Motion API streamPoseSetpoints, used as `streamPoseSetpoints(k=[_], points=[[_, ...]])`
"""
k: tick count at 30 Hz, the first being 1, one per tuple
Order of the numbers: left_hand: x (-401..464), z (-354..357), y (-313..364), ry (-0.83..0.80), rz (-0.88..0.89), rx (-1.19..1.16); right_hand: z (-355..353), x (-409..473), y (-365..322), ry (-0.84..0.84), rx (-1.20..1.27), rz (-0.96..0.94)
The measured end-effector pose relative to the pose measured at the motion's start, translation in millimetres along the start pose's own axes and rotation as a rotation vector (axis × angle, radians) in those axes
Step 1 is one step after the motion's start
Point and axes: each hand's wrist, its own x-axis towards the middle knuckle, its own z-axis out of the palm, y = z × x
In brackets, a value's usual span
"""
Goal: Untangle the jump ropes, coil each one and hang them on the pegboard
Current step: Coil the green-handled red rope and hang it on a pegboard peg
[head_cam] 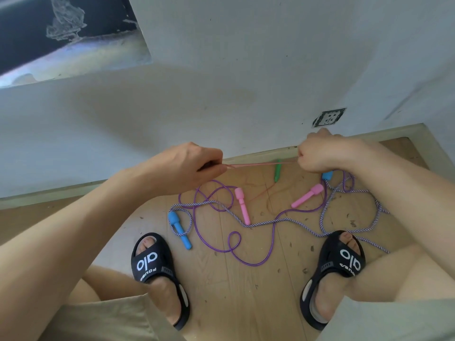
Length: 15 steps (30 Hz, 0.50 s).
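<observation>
A pale wall (246, 57) fills the far half of the scene, with a dark window opening (61, 28) at far left and a socket (329, 117) low on the right. A wooden floor (246, 286) strewn with small debris runs toward the viewer, edged by a light baseboard (266, 153). Two feet in black slides (157, 267) (344, 264) stand near, left and right.

Between and beyond them lies the tangle: a striped rope (283, 219) looped through a glossy purple rope (211, 242), with blue handles (179, 228) (327, 175), pink handles (242, 205) (307, 195) and a green handle (277, 170) near the baseboard.

Above the floor, a thin pink cord (261, 164) is stretched taut between the hands. The left hand (197, 166) pinches its left end; the right hand (320, 153) has fingers curled round its right end.
</observation>
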Motion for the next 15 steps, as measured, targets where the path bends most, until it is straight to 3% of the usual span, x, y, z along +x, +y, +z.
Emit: streamPoseSetpoints(k=[2, 6, 7, 10, 11, 12, 15], points=[[0.5, -0.4, 4.4, 0.036, 0.016, -0.03, -0.1, -1.4, -9.5, 0.031, 0.145, -0.093], [2.5, 0.6, 14.5, 0.094, 0.072, -0.122, -8.8, -22.6, -53.2, -0.095, 1.024, -0.414], [3.2, 0.8, 16.9, 0.097, 0.089, -0.139, -7.2, -25.5, -59.7, -0.068, 1.064, -0.426], [3.9, 0.5, 22.8, 0.089, 0.131, -0.145, 3.0, -24.5, -59.0, 0.267, 0.53, -0.376], [3.9, 0.1, 23.8, 0.086, 0.141, -0.146, 5.2, -22.7, -55.7, 0.334, 0.475, -0.357], [3.7, -0.3, 24.1, 0.084, 0.15, -0.145, 5.4, -21.9, -52.2, 0.339, 0.529, -0.345], [2.0, -1.6, 24.0, 0.088, 0.166, -0.126, -1.6, -21.6, -50.8, 0.239, 1.002, -0.378]])
